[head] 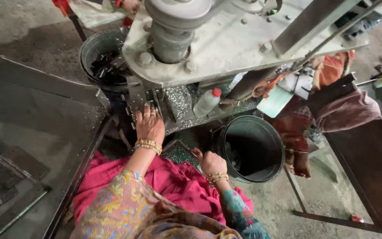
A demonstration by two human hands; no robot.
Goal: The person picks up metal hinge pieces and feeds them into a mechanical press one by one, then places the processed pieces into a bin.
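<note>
Small metal pieces under the left hand, on the press bed beneath the big grey machine head. Too small and too covered by fingers to make out singly; probably thin stamped blanks. Likely stiff, light, sharp at the edges, perhaps oily and so slippery; best pinched by the flat faces with fingertips, clear of the burrs. Left hand laid palm down, fingers spread and reaching under the head, pressing or steadying rather than clenched; whether anything is pinched beneath the fingertips cannot be told. Gold bangles at the wrist.

Right hand lower down, loosely curled beside the rim of the dark bucket, just at a small tray strewn with glittering chips; its grip half closed, contents hidden, so holding or not cannot be told.

Further out: white plastic bottle with a red cap lying tilted on the chip-covered bed. Second bucket behind the machine on the left, holding dark metal parts. Pink cloth across the lap, patterned sleeves. Grey sheet-metal panel on the left. Another person's red garment on the right, near a pale green pad.
</note>
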